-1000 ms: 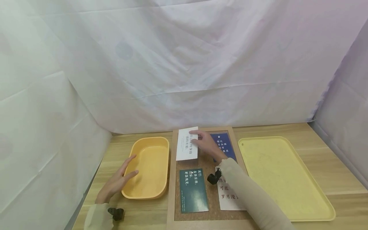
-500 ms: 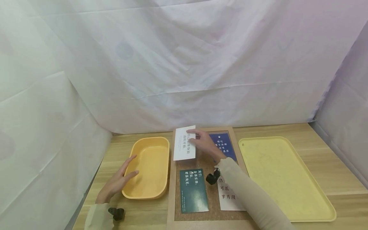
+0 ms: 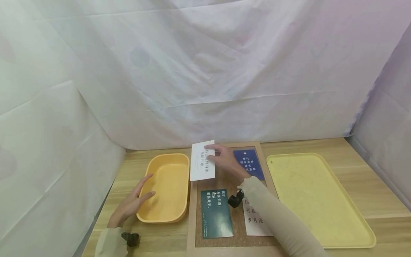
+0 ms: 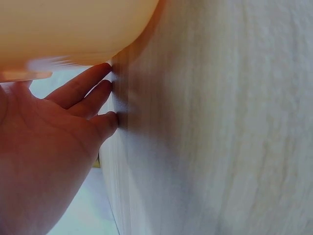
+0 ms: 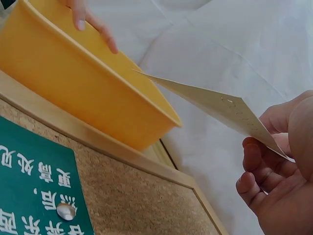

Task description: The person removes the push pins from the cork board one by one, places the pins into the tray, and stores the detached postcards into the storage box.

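Note:
My right hand (image 3: 224, 159) pinches a white card (image 3: 202, 161) with dark printed characters and holds it lifted over the far left corner of the cork board (image 3: 236, 214). In the right wrist view the white card (image 5: 215, 105) hangs tilted above the board, thumb on top and fingers (image 5: 254, 171) beneath. My left hand (image 3: 130, 205) rests flat with straight fingers against the near left rim of the orange tub (image 3: 167, 187). In the left wrist view its fingers (image 4: 85, 98) touch the wooden table beside the tub (image 4: 68, 29).
On the cork board lie a dark green card (image 3: 216, 213) held by a pin (image 5: 65, 211), a blue card (image 3: 248, 164) and a white card with red characters (image 3: 255, 221). A wide yellow tray (image 3: 316, 200) sits to the right. White sheeting surrounds the table.
My right hand has carried the white card a little to the left, so it now overhangs the board's left edge toward the orange tub. The left hand has not moved.

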Tool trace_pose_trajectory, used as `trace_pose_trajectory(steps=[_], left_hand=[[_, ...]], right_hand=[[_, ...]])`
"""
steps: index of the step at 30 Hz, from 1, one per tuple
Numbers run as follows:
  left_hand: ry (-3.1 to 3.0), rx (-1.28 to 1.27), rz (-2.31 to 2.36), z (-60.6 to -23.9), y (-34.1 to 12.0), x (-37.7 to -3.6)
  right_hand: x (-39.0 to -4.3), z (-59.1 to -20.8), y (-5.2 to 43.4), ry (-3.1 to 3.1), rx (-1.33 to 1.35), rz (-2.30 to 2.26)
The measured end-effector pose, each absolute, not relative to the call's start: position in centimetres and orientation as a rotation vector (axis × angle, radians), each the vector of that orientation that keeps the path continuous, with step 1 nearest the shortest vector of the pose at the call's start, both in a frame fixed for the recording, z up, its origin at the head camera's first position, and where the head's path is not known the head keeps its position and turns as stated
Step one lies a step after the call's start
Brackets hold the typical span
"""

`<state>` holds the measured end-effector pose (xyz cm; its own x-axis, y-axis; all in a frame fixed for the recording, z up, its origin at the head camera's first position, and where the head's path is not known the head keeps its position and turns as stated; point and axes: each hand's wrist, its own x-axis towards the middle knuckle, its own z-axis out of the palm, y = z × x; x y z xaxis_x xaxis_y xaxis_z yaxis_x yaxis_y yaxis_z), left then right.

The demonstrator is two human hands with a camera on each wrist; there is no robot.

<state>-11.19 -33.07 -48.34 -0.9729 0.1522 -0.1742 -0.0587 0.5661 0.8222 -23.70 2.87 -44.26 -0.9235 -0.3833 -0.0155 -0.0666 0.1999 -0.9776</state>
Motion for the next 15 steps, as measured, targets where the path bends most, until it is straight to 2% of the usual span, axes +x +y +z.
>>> trace_pose_trajectory(steps=[15], left_hand=[[2.599, 0.108, 1.341, -48.6, -33.1, -11.3]], right_hand=[[-23.4, -43.8, 1.2, 2.333, -0.48, -1.656]])
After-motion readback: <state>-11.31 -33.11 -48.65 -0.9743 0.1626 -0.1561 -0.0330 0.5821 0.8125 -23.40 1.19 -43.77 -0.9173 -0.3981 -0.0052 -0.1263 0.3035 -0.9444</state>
